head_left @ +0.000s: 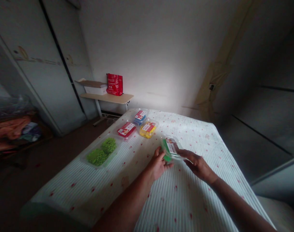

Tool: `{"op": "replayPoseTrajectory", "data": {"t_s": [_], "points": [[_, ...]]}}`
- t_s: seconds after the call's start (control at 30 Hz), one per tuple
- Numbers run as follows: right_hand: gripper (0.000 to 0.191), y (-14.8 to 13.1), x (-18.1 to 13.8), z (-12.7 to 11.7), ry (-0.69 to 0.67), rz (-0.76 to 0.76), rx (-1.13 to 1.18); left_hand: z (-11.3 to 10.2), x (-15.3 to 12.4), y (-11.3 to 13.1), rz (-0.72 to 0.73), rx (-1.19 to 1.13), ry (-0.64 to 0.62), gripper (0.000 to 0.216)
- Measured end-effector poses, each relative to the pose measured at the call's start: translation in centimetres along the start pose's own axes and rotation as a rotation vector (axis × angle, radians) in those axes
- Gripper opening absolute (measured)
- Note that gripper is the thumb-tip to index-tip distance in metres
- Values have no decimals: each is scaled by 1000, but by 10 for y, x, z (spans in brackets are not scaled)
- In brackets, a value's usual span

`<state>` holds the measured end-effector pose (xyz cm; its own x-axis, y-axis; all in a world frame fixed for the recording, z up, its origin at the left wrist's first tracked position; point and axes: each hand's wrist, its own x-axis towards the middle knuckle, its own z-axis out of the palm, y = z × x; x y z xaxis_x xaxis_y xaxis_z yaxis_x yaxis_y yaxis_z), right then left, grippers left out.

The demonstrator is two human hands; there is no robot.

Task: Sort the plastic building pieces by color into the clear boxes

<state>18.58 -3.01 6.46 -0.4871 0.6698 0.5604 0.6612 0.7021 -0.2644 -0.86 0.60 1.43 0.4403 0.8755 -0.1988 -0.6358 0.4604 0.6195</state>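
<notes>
Left hand (158, 165) and right hand (198, 165) fingers clasp the clear box (171, 147) between them

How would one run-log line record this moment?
left hand: grips clear plastic box of green pieces | right hand: grips same box | box: tilted, over white striped tablecloth

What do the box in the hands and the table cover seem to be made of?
The box, held by the left hand and right hand, looks like thin clear glossy plastic: green contents show through it. The cover looks like matt cloth, with fine ribs and red spots; a soft plastic sheet is possible too.
</notes>
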Motion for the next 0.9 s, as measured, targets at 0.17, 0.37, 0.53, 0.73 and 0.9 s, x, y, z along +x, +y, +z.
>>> {"op": "replayPoseTrajectory", "data": {"t_s": [0.17, 0.37, 0.53, 0.73, 0.9], "points": [[36, -1, -4, 3, 43, 82, 18, 9, -5, -1, -50, -21, 6, 34], [35, -25, 2, 8, 50, 109, 56, 18, -10, -3, -45, -218, -168, 41], [26, -61, 21, 13, 189, 154, -92, 24, -9, -13, 125, -273, -117, 39], [15, -73, 32, 22, 250, 66, -449, 27, -8, -16, 219, -295, -87, 39], [18, -73, 33, 27, 262, 28, -498, 25, -8, -15, 201, -321, -100, 44]]}}
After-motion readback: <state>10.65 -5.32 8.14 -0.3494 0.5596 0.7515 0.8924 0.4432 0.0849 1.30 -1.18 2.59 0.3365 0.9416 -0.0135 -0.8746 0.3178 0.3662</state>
